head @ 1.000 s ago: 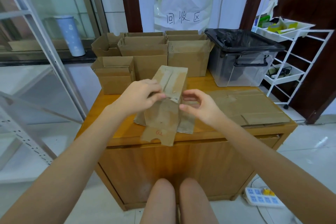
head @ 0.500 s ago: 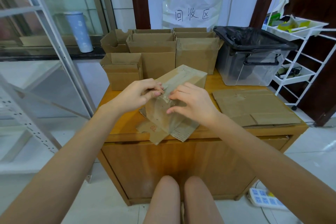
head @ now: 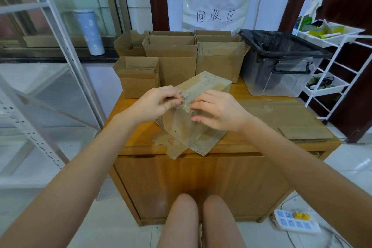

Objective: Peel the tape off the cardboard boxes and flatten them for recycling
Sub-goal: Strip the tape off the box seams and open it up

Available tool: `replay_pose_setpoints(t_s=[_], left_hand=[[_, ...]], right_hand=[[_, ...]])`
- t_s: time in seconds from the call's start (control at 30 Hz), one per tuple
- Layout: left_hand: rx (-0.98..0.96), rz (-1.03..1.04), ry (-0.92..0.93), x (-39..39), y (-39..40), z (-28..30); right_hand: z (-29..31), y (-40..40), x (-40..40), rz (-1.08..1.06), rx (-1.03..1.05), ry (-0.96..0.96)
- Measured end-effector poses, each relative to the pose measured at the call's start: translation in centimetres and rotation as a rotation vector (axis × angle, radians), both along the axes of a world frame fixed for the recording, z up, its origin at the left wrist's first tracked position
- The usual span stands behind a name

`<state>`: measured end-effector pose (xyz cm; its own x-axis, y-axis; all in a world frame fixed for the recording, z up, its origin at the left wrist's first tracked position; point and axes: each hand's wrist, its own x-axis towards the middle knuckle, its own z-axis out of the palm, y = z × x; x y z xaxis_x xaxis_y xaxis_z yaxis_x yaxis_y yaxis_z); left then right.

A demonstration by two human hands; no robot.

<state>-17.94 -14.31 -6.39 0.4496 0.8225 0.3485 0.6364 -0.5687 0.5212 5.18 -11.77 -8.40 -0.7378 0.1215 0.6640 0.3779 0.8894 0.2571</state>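
Fingers [head: 177, 97] on creased, tape-glossed cardboard box [head: 181, 127].

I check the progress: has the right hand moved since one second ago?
Yes. The right hand has come left onto the held box, meeting the left hand; judged against the wooden table, the box tipped over rightward.

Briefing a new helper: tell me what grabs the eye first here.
Front and centre, the left hand pinches tape at the corner of a cardboard box that the right hand steadies on the wooden cabinet. Behind stand open boxes; a black-lined bin sits back right.
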Motion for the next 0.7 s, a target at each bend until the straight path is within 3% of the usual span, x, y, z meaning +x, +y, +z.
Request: replay_pose_setpoints(t_s=[0.2, 0.7], left_hand=[[0.014, 0.017, 0.002, 0.11, 0.02, -0.01], [-0.043, 0.033, -0.033, 0.11, -0.01, 0.06]], right_hand=[[0.77, 0.38, -0.81, 0.012, 0.036, -0.097], [0.70, 0.67, -0.13, 0.077, 0.021, -0.047]])
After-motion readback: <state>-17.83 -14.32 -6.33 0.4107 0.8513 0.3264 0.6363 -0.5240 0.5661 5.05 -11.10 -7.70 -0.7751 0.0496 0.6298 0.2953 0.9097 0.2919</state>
